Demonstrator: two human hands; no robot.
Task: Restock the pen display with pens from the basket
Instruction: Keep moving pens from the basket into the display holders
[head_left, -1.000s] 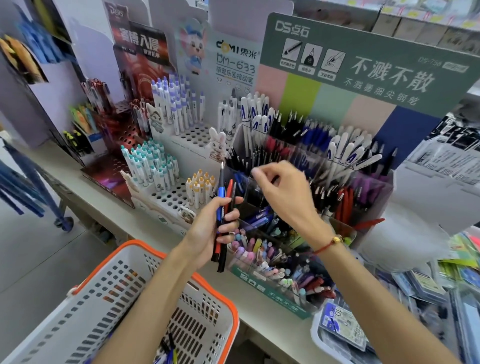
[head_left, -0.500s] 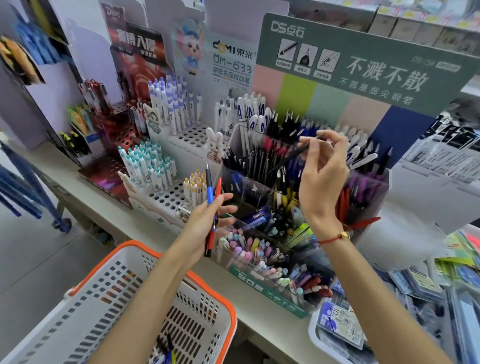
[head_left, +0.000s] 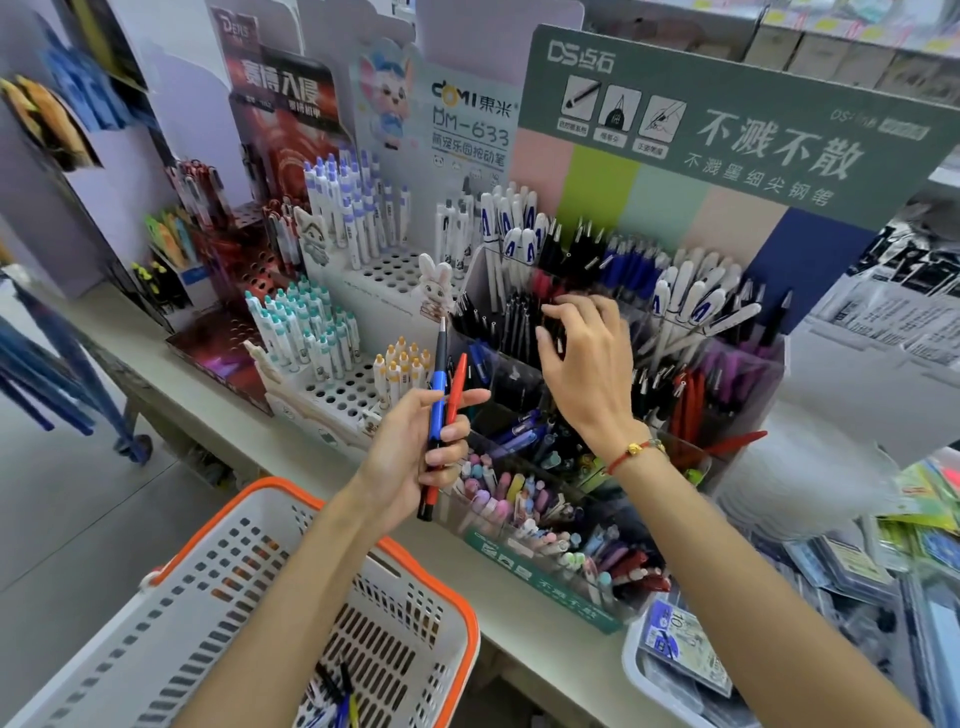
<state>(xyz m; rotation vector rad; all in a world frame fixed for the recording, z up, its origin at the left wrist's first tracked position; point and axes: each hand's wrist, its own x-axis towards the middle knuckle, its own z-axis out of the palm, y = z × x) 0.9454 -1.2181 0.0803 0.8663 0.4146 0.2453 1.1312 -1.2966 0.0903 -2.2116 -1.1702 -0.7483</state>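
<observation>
Black pens (head_left: 511, 325) behind right hand (head_left: 587, 364)

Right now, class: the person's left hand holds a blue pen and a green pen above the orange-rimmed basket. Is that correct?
Not quite. The head view shows the left hand holding a blue pen and a red pen, not a green one. It does hold them above the orange-rimmed basket.

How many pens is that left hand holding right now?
2 that I can make out in the left hand: a blue pen standing nearly upright, and a red pen just right of it. A third could be hidden behind them.
</observation>
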